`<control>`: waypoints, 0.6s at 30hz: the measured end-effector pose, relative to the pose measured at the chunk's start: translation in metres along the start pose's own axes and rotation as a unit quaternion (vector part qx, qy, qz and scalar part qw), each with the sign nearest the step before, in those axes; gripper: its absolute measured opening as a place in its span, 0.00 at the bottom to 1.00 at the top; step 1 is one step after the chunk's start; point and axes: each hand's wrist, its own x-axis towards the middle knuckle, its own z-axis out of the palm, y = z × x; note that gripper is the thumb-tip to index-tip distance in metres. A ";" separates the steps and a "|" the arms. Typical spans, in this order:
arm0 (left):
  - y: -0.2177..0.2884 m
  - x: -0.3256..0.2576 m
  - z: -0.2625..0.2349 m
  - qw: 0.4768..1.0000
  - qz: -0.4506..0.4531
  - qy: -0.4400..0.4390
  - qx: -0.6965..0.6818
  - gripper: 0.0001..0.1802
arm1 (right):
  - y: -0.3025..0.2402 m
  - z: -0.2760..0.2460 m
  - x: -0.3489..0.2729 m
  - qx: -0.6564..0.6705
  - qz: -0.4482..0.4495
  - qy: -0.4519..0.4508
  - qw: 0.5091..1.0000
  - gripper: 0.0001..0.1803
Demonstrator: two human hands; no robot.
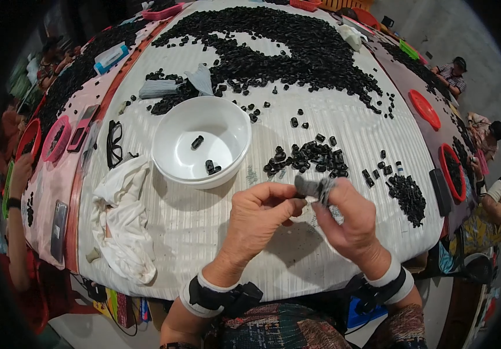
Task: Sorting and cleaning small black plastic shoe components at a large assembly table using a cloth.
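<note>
My left hand (264, 216) is closed in a pinch on a small black part, mostly hidden by the fingers. Against it my right hand (350, 221) is closed, holding what looks like a bunched grey cloth (322, 189). Both hands meet above the table, just nearer than a loose cluster of short black cylindrical parts (314, 157). To the left of them stands a white plastic bowl (166, 148) with a few of the same parts inside. A pile of thinner black pieces (407, 200) lies to the right of my right hand.
A large heap of black parts (273, 35) covers the far table. White cloth (119, 221), black-framed glasses (114, 144) and a phone (59, 230) lie at left. A dark box (440, 192) sits by the right edge. Other people work at both sides, near red baskets (453, 173).
</note>
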 end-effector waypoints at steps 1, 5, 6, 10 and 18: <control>0.000 0.001 -0.001 1.000 -0.001 -0.002 0.001 0.09 | 0.002 -0.001 0.003 -0.002 0.009 -0.001 1.000 0.13; -0.002 0.004 -0.006 0.996 0.012 0.060 -0.067 0.11 | 0.027 0.004 0.017 0.026 0.134 0.006 0.991 0.12; -0.002 0.005 -0.007 0.995 0.013 0.070 -0.076 0.11 | 0.033 0.006 0.016 0.022 0.135 0.008 0.991 0.12; -0.001 0.006 -0.006 0.993 0.006 0.088 -0.078 0.11 | 0.054 0.022 0.014 -0.099 0.089 -0.060 0.989 0.10; 0.000 0.004 -0.006 0.993 -0.005 0.085 -0.083 0.11 | 0.059 0.019 0.002 -0.158 0.043 -0.157 0.974 0.14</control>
